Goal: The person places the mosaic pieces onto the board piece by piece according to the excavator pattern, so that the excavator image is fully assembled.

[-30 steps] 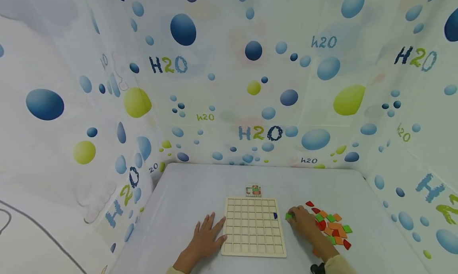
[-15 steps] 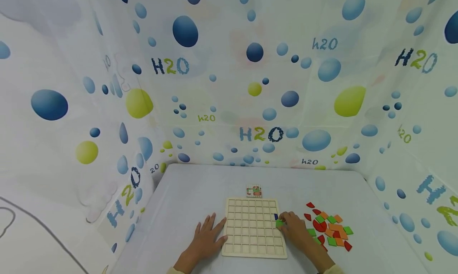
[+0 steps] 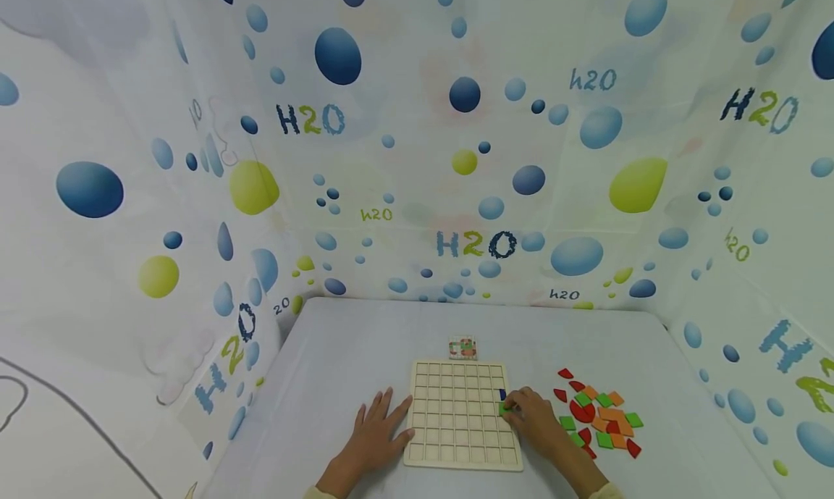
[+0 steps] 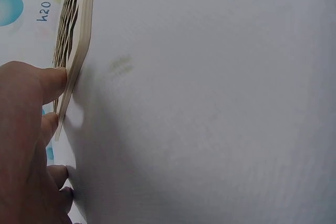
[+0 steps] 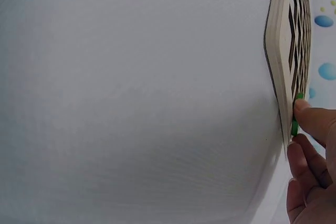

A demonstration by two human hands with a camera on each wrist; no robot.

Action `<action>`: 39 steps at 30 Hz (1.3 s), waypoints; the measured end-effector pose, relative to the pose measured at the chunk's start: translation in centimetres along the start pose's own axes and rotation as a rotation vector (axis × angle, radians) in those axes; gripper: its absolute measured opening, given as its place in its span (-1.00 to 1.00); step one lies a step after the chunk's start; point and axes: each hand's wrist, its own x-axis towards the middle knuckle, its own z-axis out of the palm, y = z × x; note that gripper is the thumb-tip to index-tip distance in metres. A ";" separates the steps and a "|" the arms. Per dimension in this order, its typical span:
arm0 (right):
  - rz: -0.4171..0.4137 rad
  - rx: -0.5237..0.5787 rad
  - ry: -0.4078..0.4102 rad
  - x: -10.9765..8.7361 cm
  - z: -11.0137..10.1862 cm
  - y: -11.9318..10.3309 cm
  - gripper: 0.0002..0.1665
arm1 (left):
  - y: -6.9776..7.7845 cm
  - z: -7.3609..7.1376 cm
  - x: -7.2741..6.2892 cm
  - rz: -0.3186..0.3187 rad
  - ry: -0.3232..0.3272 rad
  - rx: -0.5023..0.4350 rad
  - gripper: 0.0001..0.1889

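A pale wooden grid board (image 3: 456, 416) lies flat on the table. At its left edge my left hand (image 3: 373, 435) rests with fingers spread, the thumb and index fingertip touching the frame. My right hand (image 3: 536, 421) is over the board's right edge and pinches a green square tile (image 3: 503, 408) between thumb and fingers. In the right wrist view the green tile (image 5: 294, 126) sits tilted against the board's cells under the thumb. Just above it, a dark blue piece (image 3: 502, 395) lies in a cell of the rightmost column.
Right of the right hand lies a loose spread of red pieces (image 3: 583, 411), orange tiles (image 3: 612, 413) and green tiles (image 3: 604, 440). A small patterned card (image 3: 462, 347) lies behind the board. A printed curtain (image 3: 417, 158) stands around the white table (image 3: 365, 332).
My right hand has carried the green tile left from beside the loose pieces onto the board's right column. The left hand has stayed at the board's left edge.
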 end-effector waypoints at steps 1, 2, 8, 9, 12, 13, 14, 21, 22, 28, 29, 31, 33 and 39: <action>-0.003 0.001 0.002 0.0 0.0 0.0 -0.84 | 0.0 0.0 0.0 -0.001 0.000 0.001 -0.30; -0.004 0.005 0.005 0.0 0.1 -0.1 -0.85 | 0.0 0.0 0.0 -0.001 0.002 0.001 -0.31; -0.026 -0.007 0.036 -0.1 0.1 -0.5 -0.85 | -0.1 0.2 0.2 -0.004 0.008 0.006 -0.30; -0.031 -0.009 0.041 -0.2 0.1 -0.5 -0.85 | -0.1 0.2 0.2 -0.004 0.009 0.005 -0.30; -0.034 -0.006 0.048 -0.2 0.2 -0.5 -0.86 | 0.0 0.1 0.1 -0.003 0.009 -0.002 -0.30; -0.039 -0.004 0.048 -0.2 0.1 -0.5 -0.87 | 0.0 0.0 0.1 0.002 0.010 -0.005 -0.31; -0.041 -0.002 0.046 -0.3 0.1 -0.5 -0.87 | 0.0 0.0 0.1 0.003 0.009 -0.008 -0.31; -0.048 0.024 0.047 -0.6 0.1 -0.4 -0.84 | 0.0 -0.1 0.0 0.009 0.010 -0.016 -0.31; -0.050 0.024 0.052 -0.7 0.1 -0.5 -0.84 | 0.0 -0.1 0.0 0.006 0.009 -0.012 -0.31; -0.112 -0.055 0.111 -0.8 0.2 -0.7 -0.84 | -0.2 0.1 0.0 0.011 0.018 0.011 -0.31; -0.121 -0.073 0.122 -0.8 0.2 -0.7 -0.84 | -0.2 0.1 0.0 0.012 0.019 0.010 -0.31; -0.130 -0.093 0.155 -0.8 0.0 -0.6 -0.83 | -0.2 0.1 0.0 0.012 0.016 0.007 -0.31; -0.120 -0.113 0.196 -0.7 -0.3 -0.3 -0.83 | -0.2 0.1 0.1 0.012 0.016 0.003 -0.31; 0.019 -0.163 0.293 0.0 -2.0 1.7 -0.75 | -0.2 0.2 0.1 0.024 0.026 -0.003 -0.32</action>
